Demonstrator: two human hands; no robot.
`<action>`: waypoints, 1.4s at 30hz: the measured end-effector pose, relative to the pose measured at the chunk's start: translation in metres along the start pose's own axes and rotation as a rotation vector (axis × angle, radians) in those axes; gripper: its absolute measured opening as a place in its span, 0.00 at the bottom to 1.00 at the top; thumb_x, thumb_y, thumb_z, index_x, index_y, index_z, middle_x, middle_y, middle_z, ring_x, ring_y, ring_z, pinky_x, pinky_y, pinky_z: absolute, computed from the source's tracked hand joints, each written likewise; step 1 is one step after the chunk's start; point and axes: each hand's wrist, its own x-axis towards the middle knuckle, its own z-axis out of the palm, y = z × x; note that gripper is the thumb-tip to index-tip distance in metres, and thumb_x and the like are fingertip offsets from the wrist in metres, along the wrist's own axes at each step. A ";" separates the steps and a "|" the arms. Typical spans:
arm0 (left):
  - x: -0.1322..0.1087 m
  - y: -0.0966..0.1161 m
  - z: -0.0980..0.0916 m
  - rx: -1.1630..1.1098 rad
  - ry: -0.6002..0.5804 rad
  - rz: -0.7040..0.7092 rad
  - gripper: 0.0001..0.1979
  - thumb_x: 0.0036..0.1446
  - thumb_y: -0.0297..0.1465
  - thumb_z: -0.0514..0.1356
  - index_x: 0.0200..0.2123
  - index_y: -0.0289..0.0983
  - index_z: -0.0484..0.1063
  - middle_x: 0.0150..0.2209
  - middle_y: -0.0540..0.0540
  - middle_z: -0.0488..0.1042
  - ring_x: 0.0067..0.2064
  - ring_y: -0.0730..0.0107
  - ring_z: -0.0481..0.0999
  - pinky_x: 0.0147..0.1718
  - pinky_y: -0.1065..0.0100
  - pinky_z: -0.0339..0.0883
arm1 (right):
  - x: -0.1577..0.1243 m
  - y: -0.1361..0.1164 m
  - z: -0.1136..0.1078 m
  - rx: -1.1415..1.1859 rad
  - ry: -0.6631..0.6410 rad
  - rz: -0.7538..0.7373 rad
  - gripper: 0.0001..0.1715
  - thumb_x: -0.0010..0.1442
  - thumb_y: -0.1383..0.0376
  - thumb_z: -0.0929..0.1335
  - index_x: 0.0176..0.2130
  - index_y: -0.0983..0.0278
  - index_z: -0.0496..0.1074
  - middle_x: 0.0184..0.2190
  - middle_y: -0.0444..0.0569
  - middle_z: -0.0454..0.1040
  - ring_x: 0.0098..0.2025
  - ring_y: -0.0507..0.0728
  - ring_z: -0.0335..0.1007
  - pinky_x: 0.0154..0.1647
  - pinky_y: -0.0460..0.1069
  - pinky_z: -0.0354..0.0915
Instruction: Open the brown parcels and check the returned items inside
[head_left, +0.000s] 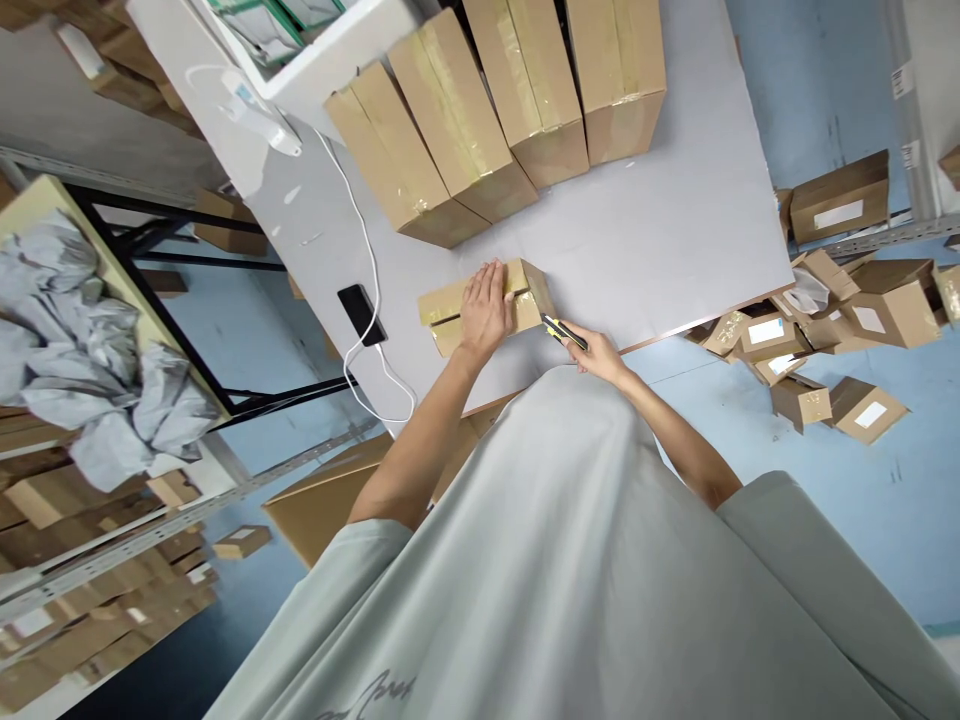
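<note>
A small brown cardboard box point(523, 288) lies on the grey table near its front edge, with a dark slit running along its top. My left hand point(486, 308) rests flat on that top, fingers stretched out and pressing on it. In my right hand point(596, 355) is a yellow and black utility knife point(564, 332), fingers wrapped round its handle. The knife's tip points at the box's right end, close to its lower corner. Whether the blade touches the cardboard I cannot tell.
Several taped cartons point(480, 130) stand in a row at the table's back. A black phone point(361, 314) with a white cable lies at left, below a white foam box point(337, 62). Opened cardboard boxes point(874, 300) litter the floor at right. Grey plastic bags point(90, 350) cover a stand at left.
</note>
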 end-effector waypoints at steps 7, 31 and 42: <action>-0.001 -0.008 -0.018 -0.047 -0.083 0.072 0.42 0.81 0.55 0.48 0.83 0.33 0.62 0.83 0.25 0.62 0.86 0.42 0.59 0.85 0.38 0.50 | -0.003 0.010 -0.006 0.009 0.065 0.041 0.40 0.76 0.42 0.70 0.76 0.58 0.75 0.28 0.38 0.77 0.20 0.52 0.73 0.27 0.48 0.76; -0.083 -0.095 -0.053 -0.397 0.231 -0.487 0.29 0.82 0.44 0.52 0.76 0.37 0.71 0.51 0.38 0.90 0.51 0.52 0.91 0.62 0.56 0.77 | 0.077 -0.062 -0.009 -0.835 0.030 -0.326 0.41 0.75 0.53 0.74 0.79 0.59 0.68 0.74 0.63 0.70 0.65 0.67 0.79 0.68 0.61 0.78; -0.052 -0.110 -0.031 -0.548 0.301 -0.523 0.23 0.75 0.32 0.56 0.67 0.40 0.79 0.44 0.43 0.88 0.48 0.56 0.88 0.58 0.58 0.77 | 0.047 -0.103 0.016 -1.331 0.025 -0.354 0.20 0.72 0.65 0.76 0.60 0.61 0.76 0.76 0.66 0.68 0.64 0.71 0.80 0.65 0.66 0.79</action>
